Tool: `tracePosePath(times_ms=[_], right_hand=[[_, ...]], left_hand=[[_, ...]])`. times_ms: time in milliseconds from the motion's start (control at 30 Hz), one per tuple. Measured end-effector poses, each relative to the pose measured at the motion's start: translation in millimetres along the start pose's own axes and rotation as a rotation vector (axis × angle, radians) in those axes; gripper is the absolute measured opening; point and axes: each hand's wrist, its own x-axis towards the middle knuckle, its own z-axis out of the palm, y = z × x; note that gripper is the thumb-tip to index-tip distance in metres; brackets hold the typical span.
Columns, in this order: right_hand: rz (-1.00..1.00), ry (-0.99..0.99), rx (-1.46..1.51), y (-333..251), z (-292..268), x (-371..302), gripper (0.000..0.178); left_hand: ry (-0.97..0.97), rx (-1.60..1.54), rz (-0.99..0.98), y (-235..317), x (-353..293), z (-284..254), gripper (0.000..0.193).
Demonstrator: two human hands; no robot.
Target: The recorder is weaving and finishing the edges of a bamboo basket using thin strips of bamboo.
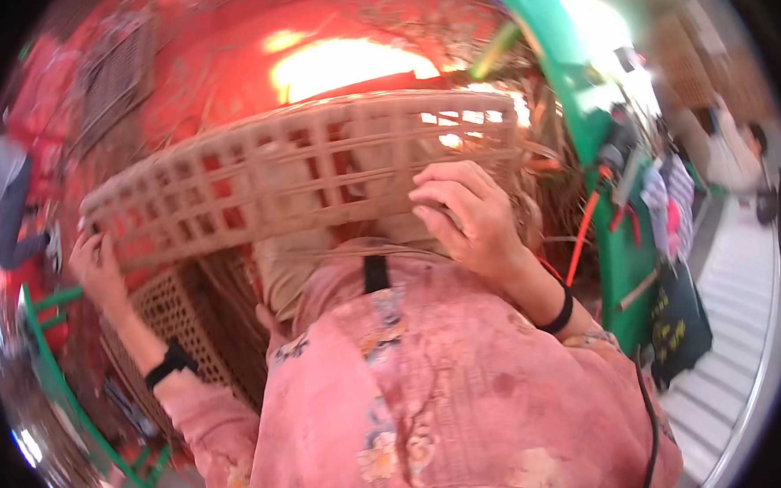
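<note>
A tan woven lattice basket, seemingly of bamboo or rattan strips, stretches across in front of my lap, with its open-mesh side toward me. At its left end, my left hand has its fingers curled over the edge and grips it. My right hand is by the right part of the mesh, fingers bent and thumb brought toward them. Whatever it pinches, if anything, is hidden. A thin pale strip runs across my lap below the basket.
Beside my left forearm stands another woven basket. A woven panel lies on the red ground. Green frames stand left; a green board, red-orange-handled tool and dark bag are right. People are at both sides.
</note>
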Motion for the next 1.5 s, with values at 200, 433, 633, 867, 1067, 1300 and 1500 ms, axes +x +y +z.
tracePosePath(times_ms=[200, 433, 633, 867, 1067, 1300, 1500], right_hand=[[0.171, 0.363, -0.259, 56.0, -59.3, -12.5, 0.025], [0.327, 0.013, 0.276, 131.2, -86.1, -2.7, 0.057], [0.246, -0.129, 0.59, 170.9, -80.9, 2.9, 0.049], [0.287, -0.154, 0.976, 197.1, -59.6, -2.4, 0.044], [0.1, -0.128, 1.236, 213.5, -40.8, 3.3, 0.051], [0.069, -0.082, 1.105, 210.6, -35.7, 7.4, 0.054], [0.021, -0.042, 1.037, 204.6, -33.0, 11.0, 0.049]], left_hand=[[0.038, -0.107, -0.046, 86.3, 37.1, -13.7, 0.018], [-0.215, -0.448, 0.198, 330.7, 14.2, -4.8, 0.015], [-0.428, -0.531, 0.354, 441.8, 6.4, 16.5, 0.02], [-0.522, -0.346, 0.577, 486.6, 16.8, 39.7, 0.028], [-0.732, -0.438, 0.456, 484.6, 30.7, 42.7, 0.022], [-0.795, -0.625, 0.409, 476.6, 37.9, 46.9, 0.015], [-0.726, -0.675, 0.304, 471.0, 33.9, 48.3, 0.016]])
